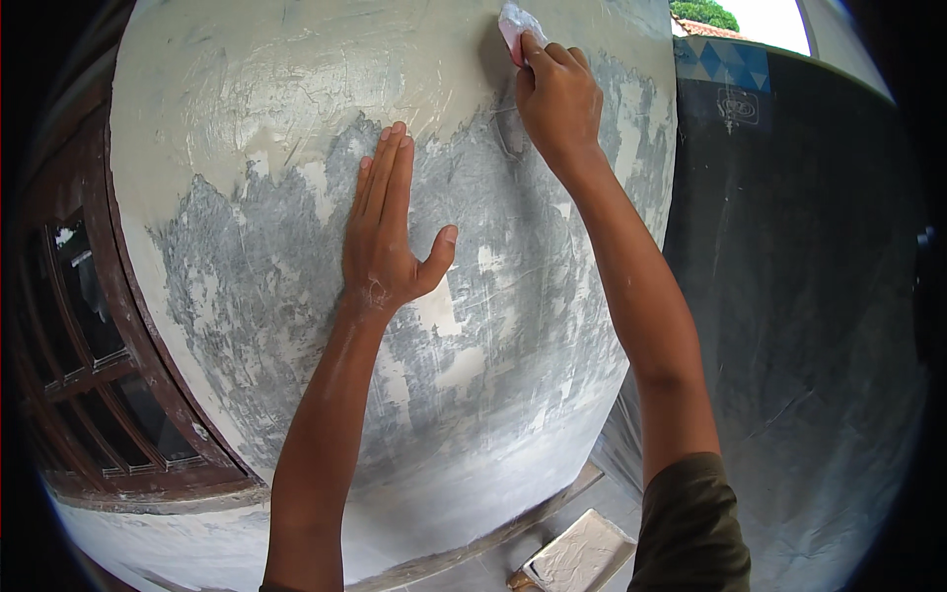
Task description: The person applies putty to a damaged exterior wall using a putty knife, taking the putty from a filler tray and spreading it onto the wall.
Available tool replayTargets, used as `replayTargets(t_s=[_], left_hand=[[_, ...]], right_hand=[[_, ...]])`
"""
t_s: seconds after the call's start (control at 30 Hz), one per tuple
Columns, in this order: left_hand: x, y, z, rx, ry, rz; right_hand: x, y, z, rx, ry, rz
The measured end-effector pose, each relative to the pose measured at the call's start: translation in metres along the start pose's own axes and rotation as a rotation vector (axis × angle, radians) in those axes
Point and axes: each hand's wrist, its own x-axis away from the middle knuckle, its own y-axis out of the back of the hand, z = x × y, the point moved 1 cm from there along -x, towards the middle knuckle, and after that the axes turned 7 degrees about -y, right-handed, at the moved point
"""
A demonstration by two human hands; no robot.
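My left hand is stretched out against the wall, its fingers together and pointing up, the thumb apart. Nothing is in it. Higher and to the right, my right hand grips a small whitish piece with a pinkish edge, like a crumpled wrap or pad; its exact kind cannot be told. That piece is up against the cream-coloured upper part of the wall. Below a ragged line the wall turns patchy grey, with pale scraped spots. Some white residue marks my left wrist.
On the left is a brown wooden window frame with dark panes. A dark sheet or panel with a blue patterned strip stands at the right. Down on the floor lies a tray-like board covered in cream paste.
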Motion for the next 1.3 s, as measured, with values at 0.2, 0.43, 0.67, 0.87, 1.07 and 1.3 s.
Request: replayTargets(t_s=[0.2,0.43,0.67,0.87,1.07,1.3], left_hand=[[0.000,0.001,0.000,-0.005,0.012,0.004],[0.002,0.002,0.001,0.000,0.007,-0.001],[0.003,0.002,0.001,0.002,0.029,0.016],[-0.001,-0.001,-0.001,-0.003,0.004,0.010],[0.000,0.001,-0.003,0.027,0.019,0.006],[0.001,0.004,-0.002,0.033,0.025,0.018]], right_hand=[[-0.004,-0.026,-0.008,0.169,0.073,0.088],[0.063,0.004,0.024,0.119,0.027,0.242],[0.052,0.038,0.047,-0.209,0.000,0.163],[-0.017,-0.014,-0.004,0.100,0.157,0.065],[0.050,-0.005,0.006,0.043,0.127,0.206],[0.076,0.037,0.041,-0.265,0.072,0.213]])
